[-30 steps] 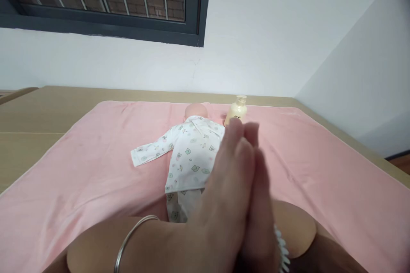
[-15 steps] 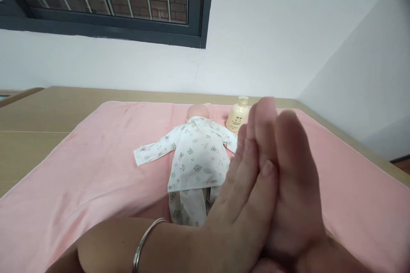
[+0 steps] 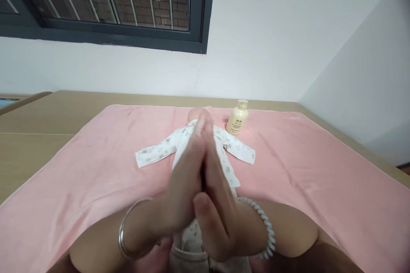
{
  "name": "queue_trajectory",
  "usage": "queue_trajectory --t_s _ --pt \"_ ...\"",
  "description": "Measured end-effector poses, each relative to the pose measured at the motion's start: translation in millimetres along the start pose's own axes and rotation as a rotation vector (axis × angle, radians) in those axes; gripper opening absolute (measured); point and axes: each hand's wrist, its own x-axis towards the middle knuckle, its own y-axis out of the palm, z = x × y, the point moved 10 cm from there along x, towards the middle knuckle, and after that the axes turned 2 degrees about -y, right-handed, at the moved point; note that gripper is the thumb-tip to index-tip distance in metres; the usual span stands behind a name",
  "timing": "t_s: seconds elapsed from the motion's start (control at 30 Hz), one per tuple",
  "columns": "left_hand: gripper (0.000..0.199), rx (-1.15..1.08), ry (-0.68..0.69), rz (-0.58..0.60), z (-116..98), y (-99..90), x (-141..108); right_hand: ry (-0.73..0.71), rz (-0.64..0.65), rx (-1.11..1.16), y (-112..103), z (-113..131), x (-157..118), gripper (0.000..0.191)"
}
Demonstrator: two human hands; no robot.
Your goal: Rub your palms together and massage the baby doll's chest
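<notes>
Palm to palm, my left hand [image 3: 184, 183] and my right hand [image 3: 221, 204] press together, fingers stretched upward, nothing visible between them. A silver bangle [image 3: 121, 232] circles my left wrist and a pale coiled band [image 3: 269, 230] my right. Behind them a doll in a white printed top [image 3: 229, 170] lies on a pink cloth [image 3: 288, 158], its sleeves spread to both sides; my hands hide much of its head and body. To the right of its head stands a cream pump bottle [image 3: 237, 117], touched by neither hand.
The pink cloth covers much of a light wooden table [image 3: 41, 123]. Beyond its back edge rises a white wall [image 3: 256, 42], with a dark-framed barred window [image 3: 128, 36] at the upper left.
Both hands have shifted left and turned from a slanted, overlapping pose to upright, evenly matched palms. The doll's right-side sleeve and my right wrist band now show.
</notes>
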Motion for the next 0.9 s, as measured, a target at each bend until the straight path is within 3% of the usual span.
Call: queue_trajectory --t_s 0.13,0.2,0.3,0.4,0.5,0.6,0.73,0.8,0.9 --pt "0.054 -0.039 0.143 -0.324 4.6 -56.5 58.6 0.046 0.079 0.241 8.6 -29.8 20.3 0.067" --pt "0.051 -0.010 0.211 -0.511 17.7 -89.5 78.5 0.142 0.098 0.318 17.9 -64.9 28.9 0.057" --pt "0.044 0.100 0.158 -0.574 57.0 -112.5 102.7 0.349 0.073 0.226 29.4 -129.4 33.8 0.043" --pt "0.037 0.309 0.135 -0.462 92.4 -108.1 116.4 0.367 0.051 0.009 37.4 -166.3 36.5 0.041" --pt "0.033 0.465 0.110 -0.401 120.6 -102.6 119.2 0.298 0.174 -0.149 57.6 -182.6 37.8 0.044" --pt "0.035 0.595 0.176 -0.335 127.4 -93.4 120.6 0.273 0.298 -0.208 68.6 -197.3 37.6 0.047" --pt "0.041 0.731 0.175 -0.303 129.8 -89.2 124.1 0.480 0.331 -0.300 56.8 -221.4 27.5 0.059" --pt "0.043 0.782 0.127 -0.291 134.0 -89.2 126.3 0.557 0.331 -0.411 52.6 -218.3 17.4 0.067" --pt "0.042 0.797 0.091 -0.249 139.0 -87.1 128.1 0.419 0.370 -0.518 66.0 -187.6 10.6 0.061"
